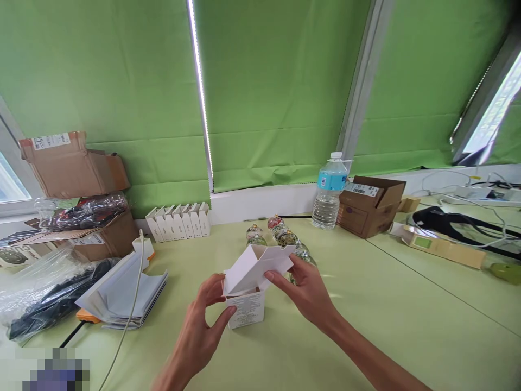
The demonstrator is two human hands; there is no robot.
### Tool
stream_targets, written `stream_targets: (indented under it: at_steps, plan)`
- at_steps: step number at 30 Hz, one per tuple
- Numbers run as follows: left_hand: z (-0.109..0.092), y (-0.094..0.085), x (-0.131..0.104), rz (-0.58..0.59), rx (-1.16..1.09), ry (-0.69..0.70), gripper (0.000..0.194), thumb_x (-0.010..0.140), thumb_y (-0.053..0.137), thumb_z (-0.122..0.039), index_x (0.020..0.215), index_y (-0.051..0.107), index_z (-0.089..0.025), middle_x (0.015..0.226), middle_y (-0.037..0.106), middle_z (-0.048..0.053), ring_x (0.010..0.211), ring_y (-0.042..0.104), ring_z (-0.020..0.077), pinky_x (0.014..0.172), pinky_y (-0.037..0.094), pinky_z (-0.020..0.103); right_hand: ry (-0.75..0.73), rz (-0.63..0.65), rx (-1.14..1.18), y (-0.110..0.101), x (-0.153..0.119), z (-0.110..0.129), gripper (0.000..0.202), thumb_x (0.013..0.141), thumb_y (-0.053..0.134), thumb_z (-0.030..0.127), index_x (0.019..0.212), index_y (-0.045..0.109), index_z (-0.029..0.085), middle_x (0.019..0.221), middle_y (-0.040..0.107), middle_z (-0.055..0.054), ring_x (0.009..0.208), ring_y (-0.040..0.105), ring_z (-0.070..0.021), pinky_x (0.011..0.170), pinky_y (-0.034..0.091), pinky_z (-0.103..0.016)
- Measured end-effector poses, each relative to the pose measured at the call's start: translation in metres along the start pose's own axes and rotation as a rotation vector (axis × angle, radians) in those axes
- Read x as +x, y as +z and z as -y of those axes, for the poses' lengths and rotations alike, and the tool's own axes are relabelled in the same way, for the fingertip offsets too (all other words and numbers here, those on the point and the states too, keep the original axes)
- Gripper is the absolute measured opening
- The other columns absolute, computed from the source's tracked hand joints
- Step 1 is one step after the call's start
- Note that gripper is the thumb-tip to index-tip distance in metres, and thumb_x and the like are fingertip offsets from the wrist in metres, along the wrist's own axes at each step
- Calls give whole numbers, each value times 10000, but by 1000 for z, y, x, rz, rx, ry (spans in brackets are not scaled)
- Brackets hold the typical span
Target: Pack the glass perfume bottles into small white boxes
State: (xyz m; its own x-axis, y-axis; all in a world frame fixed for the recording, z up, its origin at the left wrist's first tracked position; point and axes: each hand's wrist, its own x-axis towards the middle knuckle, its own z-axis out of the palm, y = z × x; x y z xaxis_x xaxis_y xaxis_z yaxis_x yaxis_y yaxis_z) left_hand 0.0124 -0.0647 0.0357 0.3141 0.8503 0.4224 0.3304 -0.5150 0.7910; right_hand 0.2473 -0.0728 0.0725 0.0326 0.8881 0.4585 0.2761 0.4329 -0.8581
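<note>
Where blinds (277, 92) hang, green table (366, 304)

packing workroom; cardboard boxes (75, 165); row of white cartons (179, 221); table (366, 304)

— What's worn on the arms?
— Nothing visible: left hand (199, 331) at seven o'clock and right hand (307, 293) at five are bare, no rings; possibly sleeves beyond frame.

Pixelated patch (55, 372) bottom-left, box label (245, 309) print — unreadable
</note>
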Motion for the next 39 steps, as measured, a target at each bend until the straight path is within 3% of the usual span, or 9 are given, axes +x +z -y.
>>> stream_targets:
  at_steps: [7,12,16,21,29,35,39]
  plan:
    - [7,0,-2,0,144,49,450,883,549,-314,1304,395,-333,1302,586,33,995,670,177,853,575,337,-53,16,-70,0,-2,3,272,845,615,406,1026,634,205,921,675,-47,816,608,-191,724,518,-306]
    - [9,1,-4,-9,290,112,507,886,546,-315,1349,341,-335,1262,615,42,985,671,180,832,571,336,-103,-66,-59,1,-4,5,334,869,593,367,1185,565,261,1085,645,-39,901,596,-179,785,518,-293]
    - [9,3,-4,-46,351,202,484,892,540,-279,1339,367,-345,1234,627,36,936,682,168,779,573,301,-152,-57,-100,4,-6,6,347,888,569,336,1225,537,261,1124,645,-48,868,607,-174,773,529,-297]
    - [6,3,-4,-67,343,179,427,889,545,-296,1299,435,-342,1233,629,34,896,696,173,756,583,292,-227,-99,-169,6,-9,7,428,892,559,302,1310,480,255,1262,591,-70,945,615,-204,801,538,-324]
    - [6,4,-5,-58,325,144,416,892,532,-312,1293,428,-354,1279,598,35,886,693,173,699,595,286,-285,-123,-179,3,-9,12,270,915,511,243,1174,584,268,1239,602,-65,1140,549,-248,905,496,-387]
    - [6,3,-6,-55,324,128,413,892,528,-313,1288,417,-354,1273,602,28,883,692,168,713,593,294,-452,-152,-262,4,-12,16,239,879,548,160,1096,591,251,1201,601,-78,1134,543,-249,928,457,-404]
    - [5,3,-6,-51,339,122,411,899,516,-322,1293,401,-352,1268,604,35,885,694,169,726,590,301,-464,-145,-283,3,-13,18,173,877,534,142,1013,583,239,1177,593,-86,1086,558,-244,874,468,-385]
